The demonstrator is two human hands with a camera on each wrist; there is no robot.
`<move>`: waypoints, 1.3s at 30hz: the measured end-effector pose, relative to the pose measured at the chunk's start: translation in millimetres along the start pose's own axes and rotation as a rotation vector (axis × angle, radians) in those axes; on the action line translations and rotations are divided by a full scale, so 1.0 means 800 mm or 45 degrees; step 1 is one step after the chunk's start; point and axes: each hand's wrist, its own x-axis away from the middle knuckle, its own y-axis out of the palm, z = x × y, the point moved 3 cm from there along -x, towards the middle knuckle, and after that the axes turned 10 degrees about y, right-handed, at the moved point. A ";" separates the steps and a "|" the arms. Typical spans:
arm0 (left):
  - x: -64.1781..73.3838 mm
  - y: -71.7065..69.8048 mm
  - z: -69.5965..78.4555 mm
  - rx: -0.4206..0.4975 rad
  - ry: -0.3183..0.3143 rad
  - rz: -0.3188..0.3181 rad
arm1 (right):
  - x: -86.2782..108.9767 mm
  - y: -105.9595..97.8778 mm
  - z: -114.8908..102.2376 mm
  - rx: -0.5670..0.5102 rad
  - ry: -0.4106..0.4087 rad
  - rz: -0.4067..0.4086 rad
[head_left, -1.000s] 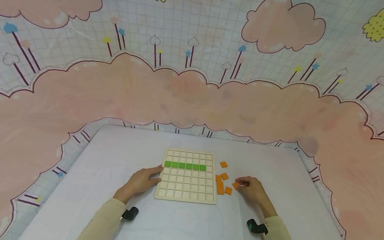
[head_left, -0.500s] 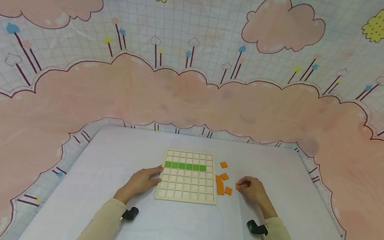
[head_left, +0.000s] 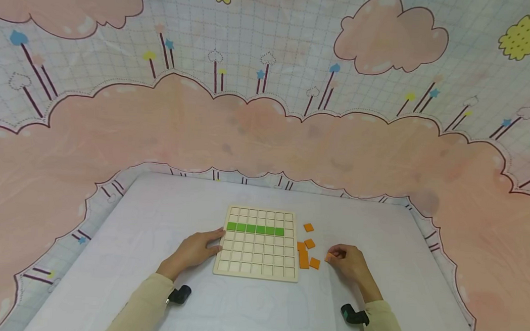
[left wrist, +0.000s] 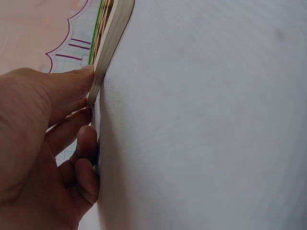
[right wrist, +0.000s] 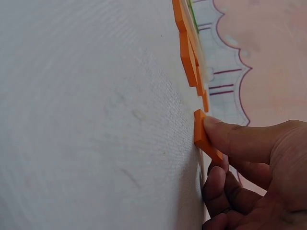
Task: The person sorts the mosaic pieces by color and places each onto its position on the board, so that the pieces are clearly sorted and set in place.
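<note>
A pale wooden grid board (head_left: 258, 277) lies on the table, with one row of green squares (head_left: 256, 229) across its upper part. At its left edge my left hand (head_left: 196, 248) rests, thumb and forefinger spread apart along the rim. The left wrist view has the thumb (left wrist: 72, 84) against the board's side (left wrist: 112, 38), the lower fingers loosely bent. Right of the board, my right hand (head_left: 349, 261) pinches an orange square tile (right wrist: 204, 134) between thumb and fingers. The tile is tilted, close to the tabletop; fingers partly hide it in the head view.
Several orange pieces lie between the board and my right hand, among them a square tile (head_left: 314, 263), another tile (head_left: 309, 227) farther back and a longer strip (head_left: 304, 259) against the board's right edge. A patterned cloth (head_left: 267, 130) hangs behind the white table (head_left: 176, 200).
The orange tile at my right hand has drawn slightly right, away from the other pieces, and its tilt in the fingers has changed. The left hand and board stay put.
</note>
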 end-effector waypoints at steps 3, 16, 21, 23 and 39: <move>0.000 0.000 0.000 0.004 -0.003 0.000 | 0.002 0.000 0.000 -0.010 -0.012 0.001; 0.001 0.000 0.000 0.010 0.000 -0.001 | 0.002 0.001 -0.014 -0.054 -0.040 0.115; 0.001 0.000 0.000 0.011 -0.002 -0.001 | 0.001 0.003 -0.027 -0.059 -0.061 0.110; 0.001 0.000 0.000 0.008 0.002 0.002 | 0.000 0.005 -0.031 -0.080 -0.054 0.090; 0.000 0.002 -0.003 0.006 0.004 0.011 | -0.002 0.020 -0.066 -0.180 0.019 0.011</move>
